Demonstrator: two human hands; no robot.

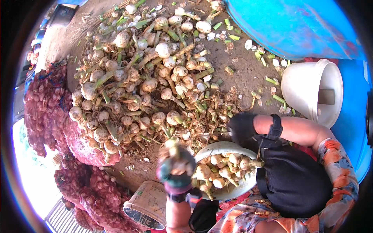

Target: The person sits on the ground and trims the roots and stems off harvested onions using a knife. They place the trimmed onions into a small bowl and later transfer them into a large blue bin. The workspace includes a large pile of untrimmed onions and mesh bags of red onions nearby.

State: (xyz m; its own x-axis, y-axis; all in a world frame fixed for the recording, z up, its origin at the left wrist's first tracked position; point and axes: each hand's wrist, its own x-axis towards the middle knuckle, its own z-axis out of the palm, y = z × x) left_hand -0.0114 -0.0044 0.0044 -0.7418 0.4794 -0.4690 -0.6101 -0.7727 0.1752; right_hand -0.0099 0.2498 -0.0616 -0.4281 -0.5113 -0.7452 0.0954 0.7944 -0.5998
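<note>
My left hand (176, 171), in a greenish glove and blurred by motion, is beside the left rim of a pale basin (247, 183). Its fingers are closed round what looks like a garlic bulb (172, 147) with some green stem. Cut garlic bulbs (218, 183) with short stems fill much of the basin. My right hand (243, 128), in a black glove, is just above the basin's upper right rim; its fingers are turned away, so what it may hold is hidden. A large heap of garlic with stems (140, 78) lies on the soil beyond both hands.
A white bucket (300, 84) lies tipped at the right by blue sheeting (291, 26). Another bucket (148, 201) lies on its side at lower left. Red mesh sacks of garlic (46, 107) line the left. Stem pieces (279, 99) and peelings litter the ground.
</note>
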